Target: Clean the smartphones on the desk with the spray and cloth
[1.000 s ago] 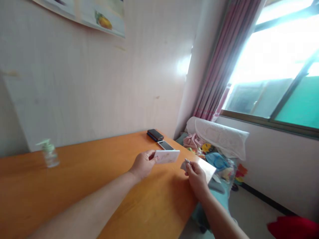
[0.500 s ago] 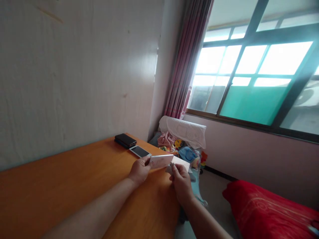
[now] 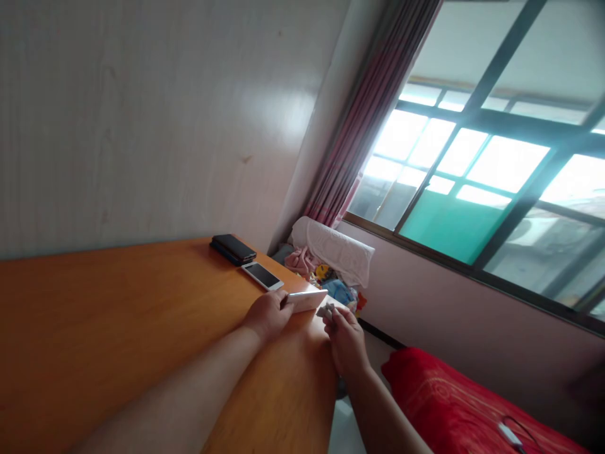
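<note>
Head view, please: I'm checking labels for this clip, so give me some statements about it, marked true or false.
1. The left hand holds a white slab. True.
2. The right hand is empty. False: it pinches a small grey piece.
3. The phone lies screen up on the table. True.
4. The red cloth lies on the table. False: it is off the table, to the right.
5. The curtain hangs left of the window. True.

From the person's head, we look forward and down across the table (image 3: 142, 302), with left hand (image 3: 268, 315) and right hand (image 3: 345, 334) near us, the wall (image 3: 142, 126) at ten o'clock and the window (image 3: 472, 217) farther, at two o'clock.
</note>
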Available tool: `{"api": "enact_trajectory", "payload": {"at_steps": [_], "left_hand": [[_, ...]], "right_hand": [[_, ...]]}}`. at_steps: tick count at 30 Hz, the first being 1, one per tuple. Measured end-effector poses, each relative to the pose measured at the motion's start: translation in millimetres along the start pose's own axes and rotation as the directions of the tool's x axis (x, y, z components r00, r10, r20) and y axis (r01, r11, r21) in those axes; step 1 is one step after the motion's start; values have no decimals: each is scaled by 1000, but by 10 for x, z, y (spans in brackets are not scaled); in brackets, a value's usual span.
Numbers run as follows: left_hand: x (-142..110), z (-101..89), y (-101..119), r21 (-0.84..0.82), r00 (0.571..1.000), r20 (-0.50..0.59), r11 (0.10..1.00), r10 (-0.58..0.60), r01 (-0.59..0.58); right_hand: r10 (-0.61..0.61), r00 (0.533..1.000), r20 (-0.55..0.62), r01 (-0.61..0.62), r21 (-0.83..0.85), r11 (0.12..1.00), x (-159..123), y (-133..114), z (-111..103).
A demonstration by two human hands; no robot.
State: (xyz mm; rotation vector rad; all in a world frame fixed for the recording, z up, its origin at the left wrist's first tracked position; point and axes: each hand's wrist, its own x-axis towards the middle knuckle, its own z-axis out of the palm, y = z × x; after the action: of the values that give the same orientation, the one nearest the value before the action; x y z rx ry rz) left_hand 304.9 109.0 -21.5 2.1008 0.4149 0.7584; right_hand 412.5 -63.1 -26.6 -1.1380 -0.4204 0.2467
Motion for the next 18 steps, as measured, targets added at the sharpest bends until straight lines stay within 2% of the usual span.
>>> {"api": "enact_trajectory", "payload": {"at_steps": [4, 9, 14, 18], "left_hand": [[-33, -35, 88, 45, 1000, 8, 999, 20, -20], [-76, -69, 159, 76, 997, 39, 994, 70, -73], [-77, -78, 162, 87, 994, 49, 991, 95, -99], [-61, -65, 146, 100, 994, 34, 989, 103, -106]], "right_hand": [[-17, 1000, 1, 17, 76, 997, 204, -64, -48], [-112, 993, -27, 113, 46, 993, 497, -126, 0], [-171, 985, -9, 168, -156, 973, 651, -14, 96], [-236, 971, 38, 233, -366, 901, 703, 20, 87]]}}
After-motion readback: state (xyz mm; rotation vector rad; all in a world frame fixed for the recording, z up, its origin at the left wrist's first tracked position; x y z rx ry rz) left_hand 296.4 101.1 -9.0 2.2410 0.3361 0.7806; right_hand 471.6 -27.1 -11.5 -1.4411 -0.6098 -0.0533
